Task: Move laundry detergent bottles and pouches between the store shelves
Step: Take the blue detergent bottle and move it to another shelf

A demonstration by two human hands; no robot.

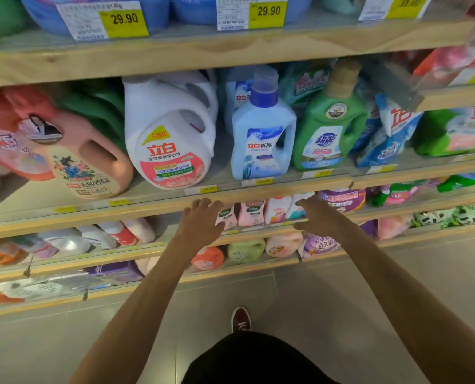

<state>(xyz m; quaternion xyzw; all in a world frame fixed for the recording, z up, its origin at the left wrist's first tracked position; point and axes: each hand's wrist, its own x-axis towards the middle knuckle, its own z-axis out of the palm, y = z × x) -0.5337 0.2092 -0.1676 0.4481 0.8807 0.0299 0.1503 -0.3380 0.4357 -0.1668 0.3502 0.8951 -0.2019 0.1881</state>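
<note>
Both your arms stretch toward the pouches. Your left hand has its fingers spread and lightly curled; your right hand has them close together.

Tiered wood-edged shelves, yellow price tags along edges, grey tiled floor below.

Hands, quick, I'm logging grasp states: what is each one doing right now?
Left hand: open, fingers spread, holding nothing.
Right hand: open, fingers extended, holding nothing.
</note>
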